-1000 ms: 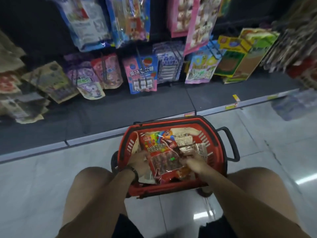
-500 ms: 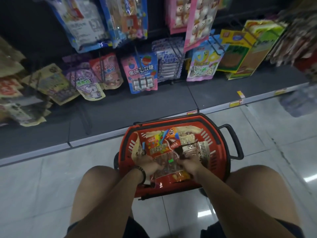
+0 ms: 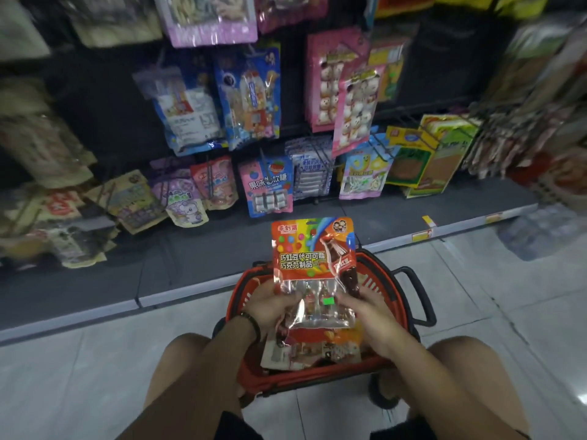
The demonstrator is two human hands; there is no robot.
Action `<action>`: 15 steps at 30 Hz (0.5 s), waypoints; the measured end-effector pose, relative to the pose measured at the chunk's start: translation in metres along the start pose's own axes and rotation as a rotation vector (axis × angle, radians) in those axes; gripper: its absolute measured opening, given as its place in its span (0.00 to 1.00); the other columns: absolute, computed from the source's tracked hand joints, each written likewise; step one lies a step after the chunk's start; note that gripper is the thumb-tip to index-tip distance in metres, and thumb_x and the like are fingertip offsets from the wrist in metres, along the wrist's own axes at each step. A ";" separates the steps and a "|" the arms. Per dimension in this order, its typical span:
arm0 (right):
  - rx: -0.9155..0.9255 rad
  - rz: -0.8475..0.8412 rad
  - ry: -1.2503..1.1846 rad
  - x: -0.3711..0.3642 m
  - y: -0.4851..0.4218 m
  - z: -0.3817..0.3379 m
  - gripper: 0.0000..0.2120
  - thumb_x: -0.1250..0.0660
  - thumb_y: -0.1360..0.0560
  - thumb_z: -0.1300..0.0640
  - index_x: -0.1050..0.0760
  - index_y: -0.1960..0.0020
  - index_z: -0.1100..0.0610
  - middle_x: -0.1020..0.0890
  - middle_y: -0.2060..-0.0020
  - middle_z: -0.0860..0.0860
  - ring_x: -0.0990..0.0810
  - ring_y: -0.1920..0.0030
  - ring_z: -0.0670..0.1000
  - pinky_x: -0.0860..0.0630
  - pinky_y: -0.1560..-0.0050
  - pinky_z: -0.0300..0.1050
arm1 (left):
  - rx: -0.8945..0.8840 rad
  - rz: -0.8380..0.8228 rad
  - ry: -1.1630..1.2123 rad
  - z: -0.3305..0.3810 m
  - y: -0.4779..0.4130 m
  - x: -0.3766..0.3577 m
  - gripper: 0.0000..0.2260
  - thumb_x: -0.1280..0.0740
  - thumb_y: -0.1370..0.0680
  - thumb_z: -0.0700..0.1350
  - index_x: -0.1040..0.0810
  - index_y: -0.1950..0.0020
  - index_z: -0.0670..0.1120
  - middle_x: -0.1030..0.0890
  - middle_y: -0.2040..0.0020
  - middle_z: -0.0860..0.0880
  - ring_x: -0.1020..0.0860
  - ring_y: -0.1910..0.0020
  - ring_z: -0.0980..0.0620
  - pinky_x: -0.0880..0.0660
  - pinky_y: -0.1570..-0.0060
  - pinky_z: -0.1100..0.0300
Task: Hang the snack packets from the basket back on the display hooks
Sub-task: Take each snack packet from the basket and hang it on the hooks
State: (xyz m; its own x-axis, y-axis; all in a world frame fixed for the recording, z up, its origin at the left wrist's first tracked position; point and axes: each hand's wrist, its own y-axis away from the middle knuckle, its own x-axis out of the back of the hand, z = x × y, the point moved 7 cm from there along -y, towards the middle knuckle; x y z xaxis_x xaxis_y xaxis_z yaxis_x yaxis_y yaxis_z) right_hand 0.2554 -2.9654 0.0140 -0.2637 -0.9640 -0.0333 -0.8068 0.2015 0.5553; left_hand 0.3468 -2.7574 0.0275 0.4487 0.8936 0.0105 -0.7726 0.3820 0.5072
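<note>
Dark shop shelving fills the upper half of the view, its black back panel hung with rows of bright snack packets on dark wire hooks [image 3: 208, 177]. Among them are a pink-and-blue candy packet with white pieces in its window [image 3: 268, 185] and tall pink packets of white marshmallow figures [image 3: 352, 112]. Packets toward the far left and right are too blurred to read. Below the rack runs a grey shelf base with a pale edge strip, then a pale tiled floor [image 3: 79, 376].

On the floor, between the person's bare knees, stands a red plastic shopping basket with black handles [image 3: 392, 282]. Above it, held upright and facing the camera, is an orange-red plastic snack packet with rainbow print, white lettering and a clear lower window [image 3: 313, 255]. Its top edge reaches up toward the shelf base. The left hand [image 3: 270, 308], with a black band at the wrist, grips the packet's lower left edge. The right hand [image 3: 365, 309] pinches the lower right edge, fingers curled on the clear film. Both hands are clamped on this one packet, apart at its two sides. Beneath it, inside the basket, lies another orange-red packet [image 3: 327, 347], partly hidden by the hands.
</note>
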 end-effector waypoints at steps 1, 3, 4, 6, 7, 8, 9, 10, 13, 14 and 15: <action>0.062 0.004 0.015 0.001 0.011 -0.018 0.16 0.21 0.23 0.49 0.15 0.37 0.50 0.10 0.44 0.50 0.12 0.41 0.56 0.19 0.35 0.62 | -0.027 -0.006 -0.007 0.014 0.005 -0.003 0.13 0.25 0.22 0.37 0.17 0.37 0.44 0.12 0.43 0.48 0.14 0.45 0.49 0.19 0.43 0.55; 0.155 0.023 0.035 0.007 0.027 -0.050 0.11 0.23 0.21 0.54 0.15 0.39 0.52 0.09 0.47 0.49 0.11 0.43 0.54 0.19 0.41 0.55 | -0.071 -0.020 0.007 0.046 0.017 -0.010 0.12 0.25 0.22 0.34 0.17 0.39 0.43 0.11 0.47 0.48 0.13 0.52 0.52 0.18 0.54 0.62; 0.195 0.025 0.038 0.010 0.032 -0.066 0.11 0.23 0.21 0.55 0.15 0.39 0.52 0.09 0.47 0.48 0.11 0.43 0.53 0.19 0.42 0.53 | -0.093 -0.023 0.017 0.062 0.023 -0.013 0.13 0.25 0.23 0.33 0.17 0.40 0.43 0.11 0.48 0.48 0.13 0.52 0.53 0.18 0.56 0.64; 0.261 0.028 0.035 0.014 0.044 -0.099 0.11 0.24 0.21 0.57 0.15 0.39 0.53 0.09 0.47 0.49 0.11 0.43 0.54 0.20 0.44 0.53 | -0.139 -0.033 0.033 0.096 0.036 -0.016 0.15 0.25 0.23 0.34 0.18 0.38 0.45 0.11 0.47 0.50 0.13 0.50 0.55 0.18 0.54 0.65; 0.290 0.042 0.050 0.016 0.049 -0.116 0.11 0.24 0.21 0.58 0.15 0.39 0.54 0.10 0.46 0.49 0.12 0.43 0.55 0.19 0.44 0.54 | -0.165 -0.033 0.032 0.114 0.044 -0.017 0.16 0.24 0.23 0.34 0.18 0.37 0.46 0.11 0.46 0.51 0.13 0.48 0.55 0.18 0.50 0.63; 0.321 0.039 0.059 0.017 0.053 -0.134 0.11 0.23 0.21 0.59 0.15 0.40 0.53 0.10 0.45 0.50 0.12 0.42 0.55 0.19 0.42 0.56 | -0.197 -0.033 0.030 0.133 0.052 -0.017 0.17 0.24 0.23 0.34 0.18 0.36 0.47 0.11 0.45 0.51 0.13 0.46 0.55 0.19 0.47 0.62; 0.353 0.046 0.081 0.017 0.060 -0.152 0.11 0.23 0.22 0.58 0.14 0.40 0.52 0.10 0.44 0.50 0.12 0.41 0.56 0.19 0.38 0.59 | -0.232 -0.021 0.034 0.151 0.060 -0.017 0.17 0.25 0.23 0.34 0.18 0.36 0.47 0.11 0.43 0.50 0.13 0.44 0.54 0.19 0.48 0.62; 0.390 0.040 0.097 0.016 0.066 -0.171 0.11 0.23 0.22 0.58 0.14 0.39 0.52 0.10 0.43 0.50 0.12 0.40 0.56 0.20 0.35 0.61 | -0.266 -0.009 0.035 0.168 0.066 -0.015 0.16 0.25 0.22 0.34 0.18 0.37 0.47 0.11 0.43 0.51 0.14 0.44 0.54 0.19 0.50 0.64; 0.478 0.064 0.168 0.015 0.091 -0.229 0.09 0.25 0.19 0.54 0.14 0.40 0.52 0.10 0.45 0.48 0.13 0.41 0.54 0.20 0.34 0.57 | -0.356 0.013 0.030 0.219 0.090 -0.011 0.12 0.27 0.19 0.40 0.18 0.37 0.49 0.12 0.43 0.54 0.15 0.43 0.57 0.21 0.46 0.61; 0.507 0.071 0.191 0.014 0.102 -0.247 0.09 0.27 0.18 0.50 0.14 0.40 0.51 0.10 0.46 0.47 0.13 0.41 0.53 0.19 0.35 0.56 | -0.387 0.009 0.028 0.235 0.098 -0.009 0.12 0.28 0.18 0.42 0.19 0.35 0.50 0.12 0.41 0.54 0.16 0.39 0.56 0.22 0.40 0.57; 0.534 0.088 0.205 0.012 0.114 -0.264 0.11 0.29 0.17 0.46 0.13 0.42 0.51 0.10 0.48 0.47 0.12 0.43 0.53 0.19 0.37 0.55 | -0.421 0.005 0.026 0.251 0.106 -0.008 0.12 0.29 0.18 0.42 0.19 0.35 0.50 0.13 0.40 0.54 0.17 0.38 0.55 0.23 0.36 0.53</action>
State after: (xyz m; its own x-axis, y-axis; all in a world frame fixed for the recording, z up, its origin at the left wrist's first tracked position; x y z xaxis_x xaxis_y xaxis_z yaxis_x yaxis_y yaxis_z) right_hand 0.2998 -2.9997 0.2959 -0.2769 -0.9430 0.1847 -0.9556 0.2904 0.0503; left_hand 0.3744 -2.7828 0.2971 0.4370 0.8994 -0.0122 -0.8933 0.4356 0.1107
